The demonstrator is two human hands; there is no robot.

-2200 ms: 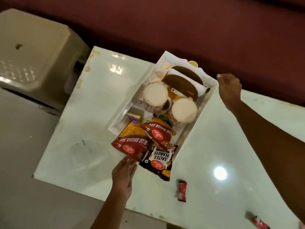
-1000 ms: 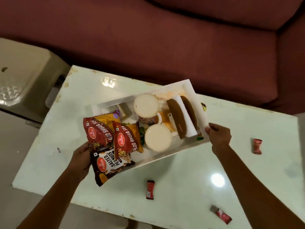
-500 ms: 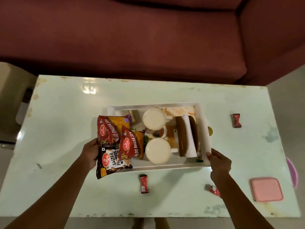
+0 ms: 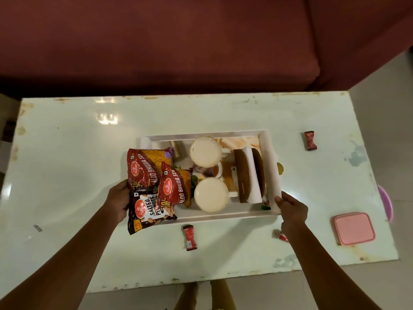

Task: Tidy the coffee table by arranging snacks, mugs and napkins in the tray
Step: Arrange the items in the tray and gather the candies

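A white tray lies lengthwise on the pale coffee table. Inside stand two cream mugs, one behind the other, with folded brown and white napkins at the right end. Two red Aloo Bhujia packets and a dark Salted Peanuts packet overhang the tray's left end. My left hand grips that left end under the packets. My right hand holds the tray's near right corner.
Three small red sachets lie loose on the table: one in front of the tray, one by my right wrist, one far right. A pink lidded box sits near the right edge. A maroon sofa runs behind.
The tray has swung from a diagonal to lie parallel with the table's front edge. Both hands stayed on its ends. The camera has moved to face the table squarely.
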